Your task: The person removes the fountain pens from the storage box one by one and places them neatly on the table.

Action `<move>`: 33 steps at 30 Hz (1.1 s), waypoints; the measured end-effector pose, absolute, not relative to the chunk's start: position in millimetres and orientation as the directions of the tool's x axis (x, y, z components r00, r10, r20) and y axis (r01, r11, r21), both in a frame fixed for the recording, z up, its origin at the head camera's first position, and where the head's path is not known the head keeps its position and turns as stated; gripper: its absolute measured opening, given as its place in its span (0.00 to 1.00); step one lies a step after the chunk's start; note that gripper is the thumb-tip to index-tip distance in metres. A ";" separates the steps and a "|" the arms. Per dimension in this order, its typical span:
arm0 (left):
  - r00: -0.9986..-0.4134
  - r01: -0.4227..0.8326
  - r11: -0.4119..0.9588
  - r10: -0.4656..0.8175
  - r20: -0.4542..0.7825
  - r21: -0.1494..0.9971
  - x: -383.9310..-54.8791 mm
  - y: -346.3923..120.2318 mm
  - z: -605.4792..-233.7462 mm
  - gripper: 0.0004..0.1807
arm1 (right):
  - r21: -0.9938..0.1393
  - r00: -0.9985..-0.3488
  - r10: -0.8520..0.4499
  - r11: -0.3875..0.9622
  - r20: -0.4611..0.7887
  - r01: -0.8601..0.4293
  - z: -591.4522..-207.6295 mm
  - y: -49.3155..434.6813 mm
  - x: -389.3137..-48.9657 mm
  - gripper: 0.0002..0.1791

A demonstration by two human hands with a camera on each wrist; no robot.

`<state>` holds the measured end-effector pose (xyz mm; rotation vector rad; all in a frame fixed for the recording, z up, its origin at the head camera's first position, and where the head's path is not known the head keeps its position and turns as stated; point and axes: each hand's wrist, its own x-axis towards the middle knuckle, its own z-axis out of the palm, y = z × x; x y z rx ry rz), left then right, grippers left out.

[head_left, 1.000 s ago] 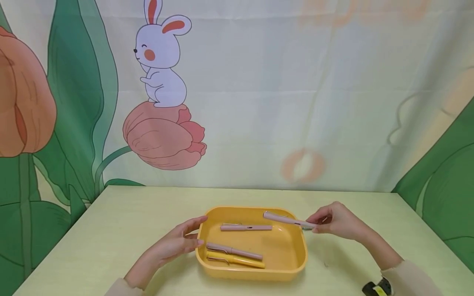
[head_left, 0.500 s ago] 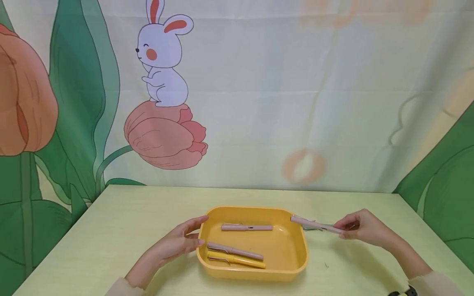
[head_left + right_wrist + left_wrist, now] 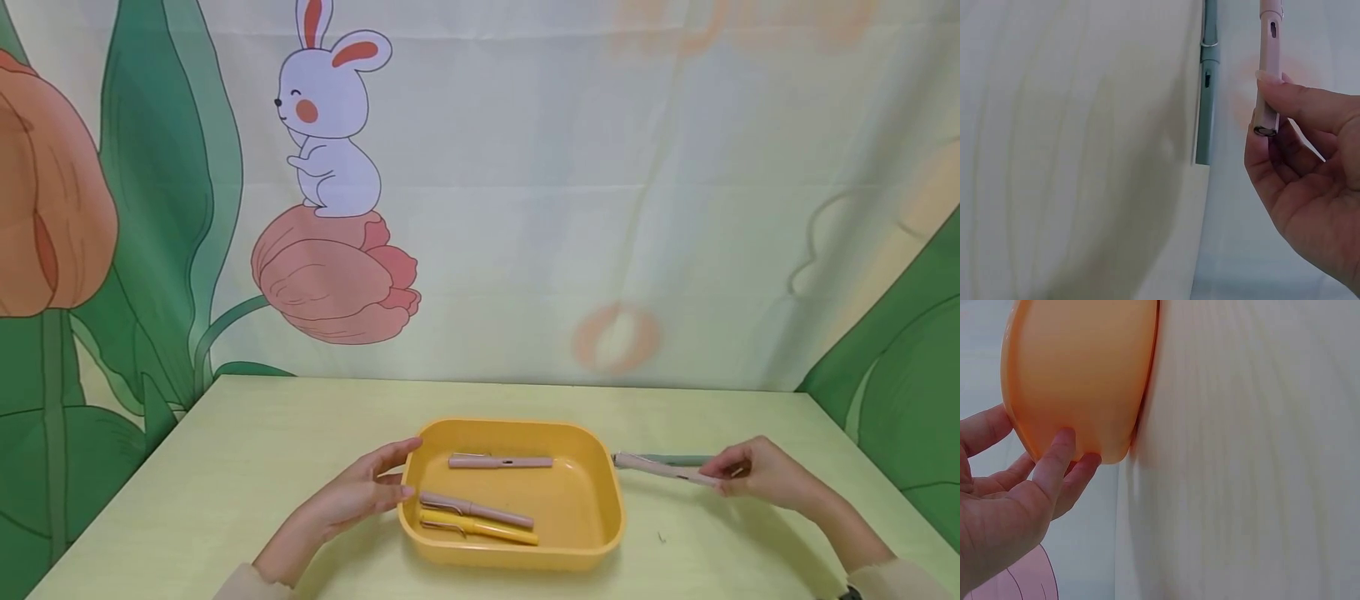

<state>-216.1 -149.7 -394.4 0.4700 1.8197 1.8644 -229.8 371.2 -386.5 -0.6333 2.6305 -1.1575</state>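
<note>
My right hand [image 3: 772,475] pinches a pale pink fountain pen [image 3: 660,468] near one end, thumb against fingers. The pen points left, low over the table, its far end close to the box's right side. Just behind it lies a dark green fountain pen [image 3: 678,459], seen lengthwise in the right wrist view [image 3: 1208,94]. My left hand [image 3: 360,487] rests spread fingers against the left end of a yellow box [image 3: 517,560]. Inside the box are a pink pen [image 3: 498,462] at the back, another pink pen [image 3: 480,509] and a yellow pen [image 3: 480,527] in front.
The pale table [image 3: 315,417] ends at a hanging cloth [image 3: 510,208] printed with a rabbit and tulips. A tiny dark mark [image 3: 662,537] shows on the tabletop right of the box.
My right hand has carried the pink pen rightward from over the box's right rim and lowered it in front of the green pen. The left hand and box stay put.
</note>
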 end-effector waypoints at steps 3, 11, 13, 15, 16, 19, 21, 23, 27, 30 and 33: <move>-0.823 -0.108 0.012 0.559 -0.097 0.994 -216.3 -149.2 -395.7 0.38 | -0.735 -0.867 -0.498 0.587 0.002 -0.339 -391.7 374.9 -232.6 0.11; -0.818 -0.102 0.006 0.568 -0.087 0.995 -215.5 -148.6 -394.9 0.38 | -0.723 -0.845 -0.535 0.582 0.003 -0.371 -398.2 379.0 -237.0 0.11; -0.817 -0.099 0.004 0.571 -0.083 0.995 -215.5 -148.7 -394.2 0.38 | -0.712 -0.847 -0.532 0.595 -0.002 -0.372 -399.3 379.4 -238.4 0.11; -0.817 -0.101 0.004 0.570 -0.085 0.995 -215.6 -148.8 -393.9 0.38 | -0.706 -0.849 -0.529 0.605 -0.009 -0.369 -400.4 379.9 -239.8 0.11; -0.818 -0.103 0.005 0.568 -0.087 0.995 -215.7 -148.7 -394.0 0.38 | -0.702 -0.851 -0.525 0.610 -0.011 -0.368 -400.8 380.0 -240.4 0.11; -0.822 -0.112 0.009 0.561 -0.098 0.994 -216.0 -148.4 -395.2 0.38 | -0.692 -0.855 -0.519 0.624 -0.020 -0.363 -402.0 380.1 -242.0 0.11; -0.825 -0.116 0.011 0.556 -0.102 0.993 -216.2 -148.3 -396.0 0.38 | -0.687 -0.857 -0.514 0.632 -0.025 -0.359 -402.4 379.8 -242.9 0.10; -0.827 -0.118 0.012 0.552 -0.105 0.993 -216.3 -148.4 -396.4 0.38 | -0.679 -0.862 -0.505 0.644 -0.033 -0.351 -402.4 379.2 -243.3 0.10; -0.829 -0.115 0.014 0.550 -0.104 0.993 -216.7 -148.6 -397.0 0.38 | -0.668 -0.872 -0.487 0.665 -0.052 -0.332 -401.3 377.4 -243.1 0.09; -0.827 -0.115 0.015 0.553 -0.104 0.993 -216.8 -148.8 -396.9 0.37 | -0.659 -0.873 -0.484 0.674 -0.055 -0.333 -400.9 376.2 -243.1 0.09; -0.825 -0.116 0.014 0.555 -0.104 0.993 -216.5 -149.1 -396.9 0.37 | -0.647 -0.874 -0.483 0.684 -0.056 -0.337 -402.0 375.1 -244.3 0.09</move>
